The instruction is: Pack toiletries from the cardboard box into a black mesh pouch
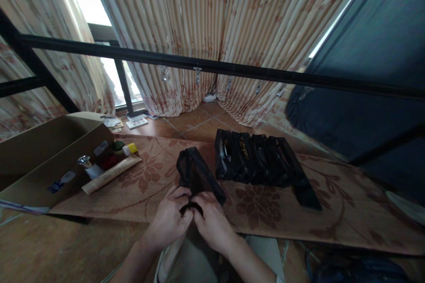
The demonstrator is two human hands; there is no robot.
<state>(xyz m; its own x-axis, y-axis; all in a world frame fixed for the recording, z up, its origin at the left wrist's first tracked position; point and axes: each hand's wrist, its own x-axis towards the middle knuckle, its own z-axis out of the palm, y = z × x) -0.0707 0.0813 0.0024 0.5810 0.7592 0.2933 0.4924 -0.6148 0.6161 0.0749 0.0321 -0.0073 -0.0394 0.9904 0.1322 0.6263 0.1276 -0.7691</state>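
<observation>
A black mesh pouch (pixel 199 170) stands on the brown flower-patterned cloth (pixel 255 205) right in front of me. My left hand (pixel 171 216) pinches its near edge, fingers curled and thumb pressed in. My right hand (pixel 212 219) grips the same edge close beside it, the two thumbs almost meeting. The fingers partly cover what they hold. Right of the pouch, several similar black mesh pouches (pixel 254 159) stand in a row, with small items inside that I cannot make out. A dark flat slab (pixel 307 194) lies at the row's right end.
An open cardboard box (pixel 66 154) stands at the left. By it are a silver-capped bottle (pixel 89 167), a yellow-capped container (pixel 130 149) and a long tan tube (pixel 113 173). A black metal bar (pixel 159 58) crosses before striped curtains (pixel 186 17). A dark blue bag (pixel 361 269) lies low at right.
</observation>
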